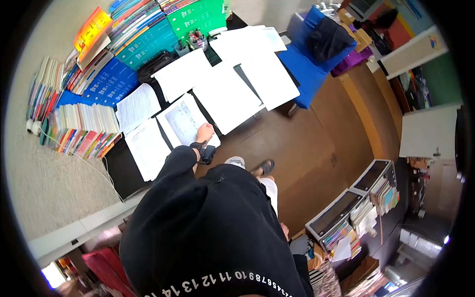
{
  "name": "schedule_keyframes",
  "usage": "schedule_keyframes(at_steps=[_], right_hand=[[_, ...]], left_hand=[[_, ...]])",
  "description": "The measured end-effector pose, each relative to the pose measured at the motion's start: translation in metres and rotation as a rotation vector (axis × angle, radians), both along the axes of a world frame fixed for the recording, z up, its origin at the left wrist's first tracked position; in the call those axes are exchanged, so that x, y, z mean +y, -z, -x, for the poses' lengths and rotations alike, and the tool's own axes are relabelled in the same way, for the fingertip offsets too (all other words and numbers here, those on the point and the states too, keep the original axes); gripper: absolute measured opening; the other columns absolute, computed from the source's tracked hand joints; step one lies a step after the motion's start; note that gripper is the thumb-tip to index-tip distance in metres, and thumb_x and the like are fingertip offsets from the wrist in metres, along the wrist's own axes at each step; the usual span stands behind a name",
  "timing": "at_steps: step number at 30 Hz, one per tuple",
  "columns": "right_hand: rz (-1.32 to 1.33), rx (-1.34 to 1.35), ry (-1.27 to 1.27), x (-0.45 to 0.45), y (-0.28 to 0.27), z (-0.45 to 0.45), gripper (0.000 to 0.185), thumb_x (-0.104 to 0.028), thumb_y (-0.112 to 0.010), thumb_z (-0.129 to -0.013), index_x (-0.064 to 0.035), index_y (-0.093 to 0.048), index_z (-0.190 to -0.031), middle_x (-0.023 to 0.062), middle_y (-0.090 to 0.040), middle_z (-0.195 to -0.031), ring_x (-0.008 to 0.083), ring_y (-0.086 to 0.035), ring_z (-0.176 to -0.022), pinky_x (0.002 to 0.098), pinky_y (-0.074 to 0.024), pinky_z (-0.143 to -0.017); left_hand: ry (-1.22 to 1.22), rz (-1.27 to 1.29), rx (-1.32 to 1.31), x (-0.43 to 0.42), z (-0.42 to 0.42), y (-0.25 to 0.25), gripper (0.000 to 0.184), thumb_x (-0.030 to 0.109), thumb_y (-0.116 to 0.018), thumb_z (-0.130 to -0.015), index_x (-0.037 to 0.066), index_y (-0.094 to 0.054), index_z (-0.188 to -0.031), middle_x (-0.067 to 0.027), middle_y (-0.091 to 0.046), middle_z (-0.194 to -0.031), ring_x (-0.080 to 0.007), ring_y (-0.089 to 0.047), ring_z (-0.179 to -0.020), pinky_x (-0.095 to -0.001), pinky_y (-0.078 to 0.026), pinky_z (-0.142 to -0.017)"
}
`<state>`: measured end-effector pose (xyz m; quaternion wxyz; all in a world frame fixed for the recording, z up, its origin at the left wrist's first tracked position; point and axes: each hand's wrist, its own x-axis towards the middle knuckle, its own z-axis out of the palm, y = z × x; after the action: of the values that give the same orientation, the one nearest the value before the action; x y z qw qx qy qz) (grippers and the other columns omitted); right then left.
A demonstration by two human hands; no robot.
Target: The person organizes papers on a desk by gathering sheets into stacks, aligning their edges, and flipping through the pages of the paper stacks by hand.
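My left hand (pixel 205 132), with a dark band and a black device (pixel 207 155) at its wrist, rests on a sheet of paper (pixel 173 115) near the table's front edge. That sheet carries a grey printed block with handwriting-like marks. The fingers are curled closed, and whatever they may hold is hidden. Beside it lie a sheet with lines of writing (pixel 148 153) and a large blank white sheet (pixel 225 96). Of my right hand (pixel 285 231) only a small part shows, low beside my black top; its fingers are hidden.
More white sheets (pixel 269 79) cover the black table (pixel 123 171). Books (pixel 94 119) and blue and green file boxes (pixel 195 20) line the wall, near a pen holder (pixel 182 48). A blue chair (pixel 304 64) stands right. Crates (pixel 336 210) with books are lower right.
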<state>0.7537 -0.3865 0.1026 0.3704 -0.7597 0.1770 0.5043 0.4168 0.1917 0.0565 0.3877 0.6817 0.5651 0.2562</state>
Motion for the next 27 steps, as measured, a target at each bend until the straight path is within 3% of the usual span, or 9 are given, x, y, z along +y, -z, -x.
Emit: schedule_keyframes(at_steps=[7, 11, 13, 15, 18, 21, 23, 24, 27], right_hand=[[-0.087, -0.073, -0.138, 0.140, 0.000, -0.144, 0.021, -0.027, -0.053, -0.091, -0.0073, -0.056, -0.099, 0.0075, -0.066, -0.076, 0.0173, -0.064, -0.059, 0.0278, -0.0485, -0.045], [-0.165, -0.153, -0.271, 0.227, -0.004, -0.196, 0.019, -0.026, -0.053, -0.091, -0.0085, -0.055, -0.100, 0.0062, -0.066, -0.076, 0.0152, -0.063, -0.060, 0.0252, -0.0468, -0.046], [-0.195, -0.179, -0.330, 0.262, -0.005, -0.217, 0.017, -0.024, -0.052, -0.092, -0.0089, -0.055, -0.100, 0.0056, -0.066, -0.077, 0.0142, -0.063, -0.061, 0.0243, -0.0466, -0.048], [-0.222, -0.186, -0.404, 0.294, 0.000, -0.230, 0.016, -0.022, -0.051, -0.093, -0.0091, -0.055, -0.100, 0.0051, -0.067, -0.078, 0.0134, -0.063, -0.063, 0.0238, -0.0467, -0.051], [-0.174, -0.138, -0.507, 0.323, -0.002, -0.243, 0.015, -0.022, -0.050, -0.094, -0.0093, -0.056, -0.100, 0.0044, -0.067, -0.079, 0.0129, -0.063, -0.066, 0.0240, -0.0472, -0.054], [-0.111, -0.136, -0.627, 0.345, -0.001, -0.253, 0.015, -0.022, -0.050, -0.094, -0.0092, -0.056, -0.099, 0.0040, -0.066, -0.079, 0.0128, -0.063, -0.066, 0.0242, -0.0469, -0.053], [-0.125, -0.161, -0.663, 0.358, -0.002, -0.254, 0.015, -0.021, -0.051, -0.094, -0.0081, -0.057, -0.100, 0.0047, -0.066, -0.080, 0.0128, -0.063, -0.067, 0.0249, -0.0480, -0.054], [-0.133, -0.174, -0.680, 0.362, 0.000, -0.256, 0.016, -0.021, -0.051, -0.093, -0.0076, -0.057, -0.100, 0.0050, -0.065, -0.080, 0.0129, -0.063, -0.067, 0.0253, -0.0486, -0.055], [-0.179, -0.153, -0.745, 0.383, 0.004, -0.258, 0.017, -0.019, -0.052, -0.093, -0.0048, -0.057, -0.100, 0.0064, -0.064, -0.082, 0.0135, -0.062, -0.068, 0.0262, -0.0507, -0.057]], left_hand=[[-0.301, 0.400, 0.215, 0.003, -0.056, 0.092, 0.051, 0.019, -0.056, -0.075, -0.009, -0.046, -0.115, -0.0300, -0.055, -0.109, -0.0384, -0.056, -0.101, -0.0400, -0.047, -0.085], [-0.866, 0.774, 0.241, 0.028, -0.110, -0.007, 0.081, 0.030, -0.064, -0.071, -0.013, -0.029, -0.130, -0.0353, -0.035, -0.131, -0.0452, -0.042, -0.119, -0.0466, -0.042, -0.096], [-0.954, 0.794, 0.206, 0.032, -0.118, -0.026, 0.088, 0.035, -0.065, -0.071, -0.012, -0.024, -0.133, -0.0360, -0.035, -0.130, -0.0463, -0.043, -0.118, -0.0482, -0.040, -0.097], [-0.889, 0.773, 0.240, 0.033, -0.117, -0.049, 0.079, 0.043, -0.066, -0.073, -0.013, -0.043, -0.124, -0.0306, -0.049, -0.122, -0.0386, -0.053, -0.108, -0.0441, -0.044, -0.090], [-0.615, 0.616, -0.227, 0.022, -0.079, 0.010, 0.065, 0.045, -0.063, -0.077, -0.011, -0.058, -0.110, -0.0255, -0.062, -0.097, -0.0305, -0.061, -0.080, -0.0393, -0.047, -0.072], [-0.746, 0.671, -0.258, 0.028, -0.085, 0.010, 0.063, 0.043, -0.063, -0.079, -0.014, -0.058, -0.107, -0.0229, -0.064, -0.092, -0.0281, -0.061, -0.070, -0.0370, -0.046, -0.065], [-0.816, 0.738, -0.176, 0.031, -0.100, -0.026, 0.063, 0.041, -0.064, -0.079, -0.015, -0.057, -0.107, -0.0227, -0.064, -0.093, -0.0277, -0.061, -0.071, -0.0366, -0.047, -0.065], [-1.014, 0.735, -0.466, 0.032, -0.114, -0.039, 0.061, 0.037, -0.067, -0.077, -0.016, -0.056, -0.107, -0.0230, -0.063, -0.097, -0.0274, -0.062, -0.073, -0.0367, -0.048, -0.065], [-0.898, 0.537, -0.473, 0.030, -0.107, -0.030, 0.056, 0.032, -0.069, -0.078, -0.014, -0.056, -0.108, -0.0220, -0.062, -0.101, -0.0259, -0.063, -0.077, -0.0336, -0.049, -0.065]])
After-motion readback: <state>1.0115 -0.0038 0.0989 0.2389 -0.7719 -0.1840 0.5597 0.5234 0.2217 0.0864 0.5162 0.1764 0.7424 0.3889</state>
